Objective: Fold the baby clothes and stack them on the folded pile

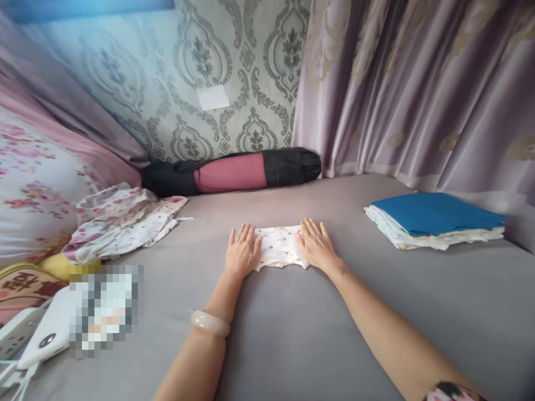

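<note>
A small white printed garment (279, 245), folded into a flat rectangle, lies on the grey bed sheet (292, 334). My left hand (242, 249) rests flat over its left edge, fingers stretched out and a pale bangle on the wrist. Over the right edge my right hand (316, 244) lies palm down, its fingers also extended. Between the hands the cloth's small dark print shows, with a wavy lower edge towards me. Whatever part of the garment lies under the palms is hidden.
Folded clothes (434, 217), blue on top, are stacked at the right. Crumpled printed clothes (125, 223) lie left beside a floral pillow (37, 189). A black-and-pink roll bag (234, 171) lies along the wall. A white power bank (58, 323) and a power strip (19, 331) sit at lower left.
</note>
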`<state>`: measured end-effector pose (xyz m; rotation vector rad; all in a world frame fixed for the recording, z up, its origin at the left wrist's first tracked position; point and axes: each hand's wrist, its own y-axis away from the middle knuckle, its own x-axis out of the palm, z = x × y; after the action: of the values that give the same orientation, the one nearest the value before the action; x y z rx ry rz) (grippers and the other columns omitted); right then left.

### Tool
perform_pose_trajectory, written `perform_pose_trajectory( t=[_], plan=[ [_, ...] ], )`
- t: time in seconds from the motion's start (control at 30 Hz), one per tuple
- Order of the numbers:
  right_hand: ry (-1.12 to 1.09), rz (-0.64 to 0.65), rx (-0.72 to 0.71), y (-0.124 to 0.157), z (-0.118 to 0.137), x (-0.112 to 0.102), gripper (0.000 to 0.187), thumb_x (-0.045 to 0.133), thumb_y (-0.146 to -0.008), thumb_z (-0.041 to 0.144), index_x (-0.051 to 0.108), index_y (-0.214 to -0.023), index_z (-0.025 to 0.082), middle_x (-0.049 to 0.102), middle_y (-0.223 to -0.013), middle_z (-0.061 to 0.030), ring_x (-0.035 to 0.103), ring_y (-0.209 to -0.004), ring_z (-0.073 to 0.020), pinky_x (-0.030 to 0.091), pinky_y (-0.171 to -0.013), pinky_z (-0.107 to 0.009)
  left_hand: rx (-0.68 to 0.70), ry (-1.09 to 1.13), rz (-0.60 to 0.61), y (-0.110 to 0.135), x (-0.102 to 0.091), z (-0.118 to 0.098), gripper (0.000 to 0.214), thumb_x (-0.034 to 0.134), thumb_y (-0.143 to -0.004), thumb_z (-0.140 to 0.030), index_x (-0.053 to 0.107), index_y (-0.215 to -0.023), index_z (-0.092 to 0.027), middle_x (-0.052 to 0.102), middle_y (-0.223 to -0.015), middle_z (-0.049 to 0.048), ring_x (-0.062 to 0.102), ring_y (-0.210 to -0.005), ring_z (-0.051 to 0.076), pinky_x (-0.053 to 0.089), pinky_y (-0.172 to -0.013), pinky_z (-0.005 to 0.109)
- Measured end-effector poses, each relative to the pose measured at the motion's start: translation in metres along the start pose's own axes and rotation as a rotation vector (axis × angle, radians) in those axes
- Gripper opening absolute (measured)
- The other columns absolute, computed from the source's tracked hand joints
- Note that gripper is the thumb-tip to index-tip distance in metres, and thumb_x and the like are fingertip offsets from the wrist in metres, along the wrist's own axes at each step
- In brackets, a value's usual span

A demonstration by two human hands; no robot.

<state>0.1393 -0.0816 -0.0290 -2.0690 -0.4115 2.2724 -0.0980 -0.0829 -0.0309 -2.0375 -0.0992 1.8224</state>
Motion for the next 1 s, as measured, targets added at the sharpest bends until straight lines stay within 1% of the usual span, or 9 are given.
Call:
perform_pose_trajectory(
  t=[0.1,0.2,0.27,0.37,0.43,0.5,0.67,0.8,1.0],
  plan=[
    [-0.012,0.086,0.033,-0.002,-0.003,0.005,0.061,0.021,-0.1,0.037,0.038,-0.147,0.002,0.033,-0.154,-0.0159,0.025,-0.145,-0.0278,0.018,-0.118,-0.047,-0.022,-0.01,0.121,0.001,0.007,-0.002,0.053,0.028,-0.1,-0.041,0.047,-0.141,-0.013,0.044,-0.149,0.0149,0.035,-0.142,0.028,0.025,-0.117,0.05],
    [-0.012,0.116,0.05,-0.003,-0.003,0.006,0.063,0.02,-0.1,0.038,0.035,-0.148,0.002,0.03,-0.156,-0.0149,0.023,-0.146,-0.0274,0.018,-0.118,-0.045,-0.028,0.001,0.139,0.001,0.011,-0.001,0.053,0.029,-0.1,-0.042,0.046,-0.141,-0.012,0.043,-0.149,0.0152,0.033,-0.142,0.029,0.025,-0.117,0.052],
    [-0.006,0.126,0.053,-0.003,-0.003,0.005,0.063,0.02,-0.099,0.039,0.034,-0.149,0.002,0.03,-0.156,-0.0144,0.022,-0.146,-0.027,0.017,-0.119,-0.044,-0.024,0.015,0.106,0.002,0.011,0.0,0.051,0.031,-0.1,-0.041,0.048,-0.139,-0.013,0.045,-0.148,0.0155,0.035,-0.141,0.029,0.025,-0.117,0.054],
    [0.003,0.139,0.066,-0.003,-0.001,0.003,0.064,0.022,-0.099,0.04,0.035,-0.149,0.002,0.03,-0.156,-0.0145,0.022,-0.146,-0.0269,0.019,-0.118,-0.044,-0.002,0.05,0.009,0.002,0.008,0.001,0.046,0.034,-0.099,-0.036,0.051,-0.135,-0.013,0.053,-0.141,0.0162,0.042,-0.137,0.029,0.026,-0.116,0.054],
    [0.011,0.148,0.074,-0.004,0.0,0.001,0.064,0.023,-0.098,0.04,0.036,-0.148,0.002,0.031,-0.156,-0.0153,0.023,-0.146,-0.0275,0.02,-0.118,-0.044,0.035,0.089,-0.06,0.002,0.005,0.0,0.044,0.033,-0.1,-0.034,0.051,-0.134,-0.012,0.057,-0.137,0.0163,0.046,-0.134,0.028,0.029,-0.115,0.052],
    [0.027,0.157,0.069,-0.006,0.001,-0.001,0.064,0.024,-0.098,0.04,0.037,-0.147,0.002,0.032,-0.155,-0.0163,0.024,-0.145,-0.0284,0.02,-0.117,-0.046,0.095,0.135,-0.084,0.003,0.001,-0.002,0.043,0.032,-0.1,-0.033,0.05,-0.133,-0.012,0.058,-0.136,0.0157,0.047,-0.134,0.026,0.031,-0.115,0.049],
    [0.034,0.107,-0.018,-0.012,0.009,-0.003,0.064,0.021,-0.098,0.039,0.039,-0.146,0.0,0.033,-0.154,-0.0183,0.025,-0.145,-0.0287,0.017,-0.118,-0.046,0.228,0.185,0.026,0.009,-0.004,-0.014,0.045,0.034,-0.1,-0.038,0.049,-0.134,-0.012,0.051,-0.144,0.0146,0.039,-0.139,0.027,0.03,-0.116,0.048],
    [-0.001,0.088,-0.03,-0.016,0.011,0.007,0.066,0.017,-0.099,0.04,0.039,-0.146,-0.001,0.034,-0.154,-0.0186,0.026,-0.145,-0.0279,0.017,-0.119,-0.044,0.242,0.162,0.128,0.013,-0.004,-0.019,0.049,0.032,-0.1,-0.041,0.046,-0.139,-0.013,0.044,-0.149,0.0155,0.036,-0.141,0.027,0.031,-0.115,0.048],
    [-0.05,0.075,-0.023,-0.018,0.005,0.019,0.065,0.018,-0.099,0.04,0.039,-0.146,0.0,0.037,-0.152,-0.0179,0.028,-0.144,-0.0265,0.015,-0.12,-0.042,0.236,0.127,0.186,0.014,-0.004,-0.018,0.055,0.028,-0.101,-0.043,0.04,-0.144,-0.012,0.037,-0.153,0.016,0.03,-0.144,0.028,0.027,-0.117,0.048]
  ],
)
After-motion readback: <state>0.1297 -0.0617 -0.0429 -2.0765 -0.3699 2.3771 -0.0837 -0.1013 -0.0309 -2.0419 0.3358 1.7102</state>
